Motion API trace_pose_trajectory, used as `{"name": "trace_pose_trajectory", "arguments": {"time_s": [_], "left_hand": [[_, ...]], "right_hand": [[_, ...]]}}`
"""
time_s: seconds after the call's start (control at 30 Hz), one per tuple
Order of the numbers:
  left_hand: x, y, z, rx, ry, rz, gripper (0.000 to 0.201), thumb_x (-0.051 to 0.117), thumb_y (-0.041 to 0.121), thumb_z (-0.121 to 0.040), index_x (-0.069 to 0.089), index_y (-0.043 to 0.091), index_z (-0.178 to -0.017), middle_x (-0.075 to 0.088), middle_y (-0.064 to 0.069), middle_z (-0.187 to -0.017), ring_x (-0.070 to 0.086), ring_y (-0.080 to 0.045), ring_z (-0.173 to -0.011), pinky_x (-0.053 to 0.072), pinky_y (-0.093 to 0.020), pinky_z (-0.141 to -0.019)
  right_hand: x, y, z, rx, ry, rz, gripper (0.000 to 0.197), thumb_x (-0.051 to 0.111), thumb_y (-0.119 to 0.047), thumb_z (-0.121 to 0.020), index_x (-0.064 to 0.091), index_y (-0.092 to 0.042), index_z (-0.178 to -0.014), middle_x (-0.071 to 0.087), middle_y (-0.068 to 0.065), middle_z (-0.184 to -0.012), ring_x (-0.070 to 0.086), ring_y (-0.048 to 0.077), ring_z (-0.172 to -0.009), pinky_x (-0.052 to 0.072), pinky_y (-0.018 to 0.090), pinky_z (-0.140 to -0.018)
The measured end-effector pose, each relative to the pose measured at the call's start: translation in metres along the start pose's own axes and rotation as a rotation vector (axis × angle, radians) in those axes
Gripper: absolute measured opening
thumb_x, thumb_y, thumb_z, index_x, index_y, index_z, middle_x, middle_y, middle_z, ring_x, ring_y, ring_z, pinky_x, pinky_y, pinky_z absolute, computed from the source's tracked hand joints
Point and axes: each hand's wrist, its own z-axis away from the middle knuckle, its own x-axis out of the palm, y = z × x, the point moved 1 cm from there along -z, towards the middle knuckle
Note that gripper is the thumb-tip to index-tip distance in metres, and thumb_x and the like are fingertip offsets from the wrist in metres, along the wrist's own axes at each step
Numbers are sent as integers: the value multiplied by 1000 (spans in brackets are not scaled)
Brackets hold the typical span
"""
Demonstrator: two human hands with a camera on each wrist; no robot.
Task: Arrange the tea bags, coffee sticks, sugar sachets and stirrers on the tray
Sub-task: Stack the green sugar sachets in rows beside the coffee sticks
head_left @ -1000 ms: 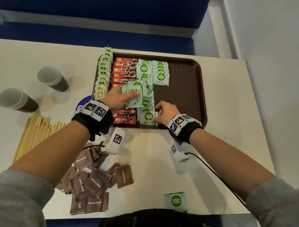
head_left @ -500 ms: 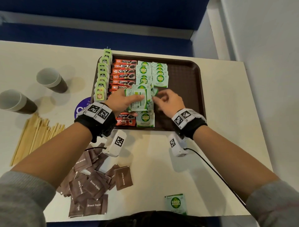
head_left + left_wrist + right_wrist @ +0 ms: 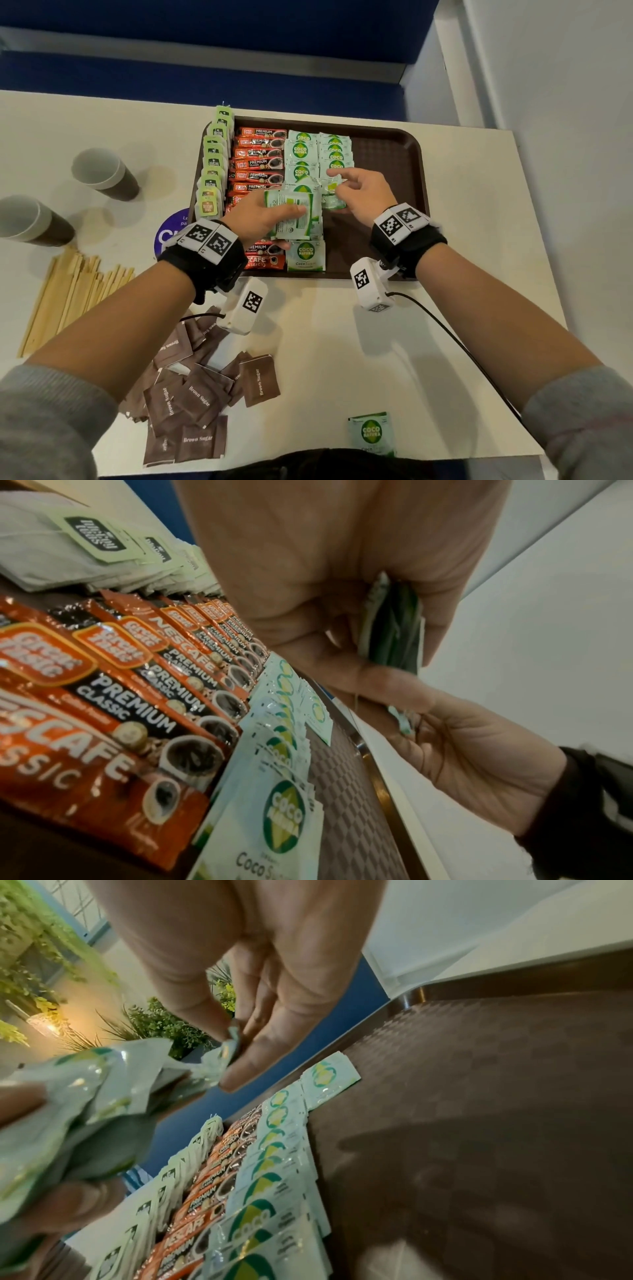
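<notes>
In the head view the brown tray (image 3: 394,150) sat at the frame's upper middle, holding three columns: tea bags (image 3: 214,164) on its left edge, coffee sticks (image 3: 260,161) beside them, then green coco sugar sachets (image 3: 303,150). The left hand (image 3: 255,216) gripped a stack of sachets (image 3: 291,214) above the tray's middle, thumb curled over the top one. The right hand (image 3: 363,195) pinched a single sachet (image 3: 334,195) at that stack's right edge, forefinger extended. Only this view showed the brown sugar sachets (image 3: 191,401) scattered at lower left, the wooden stirrers (image 3: 68,294) at left, two paper cups (image 3: 102,173) and one loose coco sachet (image 3: 371,433) near the bottom edge.

The left wrist view alone showed the stack edge-on, clamped between thumb and fingers (image 3: 387,677). The right wrist view showed the sachet's corner (image 3: 229,1045) caught between thumb and fingertips, and plants (image 3: 161,1023) at its left.
</notes>
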Motion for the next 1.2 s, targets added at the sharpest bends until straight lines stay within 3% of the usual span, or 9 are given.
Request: {"name": "trace_pose_trajectory", "arguments": {"time_s": [0.07, 0.17, 0.3, 0.37, 0.57, 0.77, 0.9, 1.03, 1.2], "left_hand": [[1, 0, -2, -15, 10, 71, 18, 62, 10, -89, 62, 5, -106, 70, -14, -107, 69, -30, -93, 60, -42, -68], [2, 2, -3, -60, 69, 211, 16, 58, 7, -91, 60, 8, -106, 71, -9, -96, 71, -21, -75, 55, -26, -46], [5, 5, -9, -60, 178, 251, 23, 57, 9, -92, 57, 10, -115, 67, -5, -95, 68, -21, -78, 58, -29, -51], [9, 10, -11, -70, 177, 254, 23, 57, 10, -92, 58, 13, -115, 68, -3, -95, 68, -20, -81, 58, -28, -53], [14, 16, -6, -46, 71, 447, 15, 53, 19, -96, 61, 14, -107, 71, -2, -84, 70, -15, -74, 59, -26, -58], [10, 12, -8, -9, 175, 399, 14, 59, 13, -92, 63, 13, -105, 72, 3, -75, 69, -11, -65, 56, -22, -52], [9, 11, -12, -10, 223, 347, 10, 58, 4, -89, 63, 12, -93, 72, 5, -66, 69, -11, -58, 55, -21, -49], [6, 11, -16, -29, 221, 362, 10, 60, 3, -88, 62, 11, -91, 73, 3, -71, 69, -14, -60, 53, -22, -46], [9, 11, -22, -43, 189, 328, 16, 59, 3, -88, 62, 9, -103, 73, -1, -81, 69, -15, -62, 51, -21, -44]], "right_hand": [[-2, 2, 1, 2, 11, -60, 36, 54, -1, -84, 65, -18, -113, 58, -6, -57, 58, 23, -75, 58, 40, -79], [-5, 2, 0, -33, 104, -68, 34, 60, -2, -82, 67, -16, -112, 69, 13, -83, 64, 20, -82, 56, 37, -80], [-7, -11, 3, -214, 289, 40, 21, 68, -12, -82, 72, -14, -102, 70, -2, -87, 62, 0, -74, 50, 11, -74], [-1, -18, 8, -297, 246, 59, 15, 70, -14, -82, 75, -15, -96, 69, -7, -87, 61, -4, -77, 47, 7, -75], [14, -20, 17, -358, 70, 73, 21, 76, -13, -76, 75, -12, -97, 69, -3, -86, 64, 9, -84, 52, 22, -82], [13, -17, 19, -320, -105, 24, 72, 71, -14, -80, 36, -19, -142, 72, -4, -104, 60, 6, -112, 42, 28, -103], [9, -18, 13, -248, -75, -105, 55, 59, -5, -88, 38, -14, -138, 73, -4, -91, 66, 21, -100, 49, 26, -93], [0, -13, -3, -143, 144, -83, 40, 66, -20, -86, 53, -16, -124, 65, -5, -96, 60, 6, -89, 49, 28, -91], [3, -2, -13, 5, -65, -142, 23, 68, -20, -85, 63, -13, -106, 66, 4, -96, 63, 20, -91, 54, 41, -81]]}}
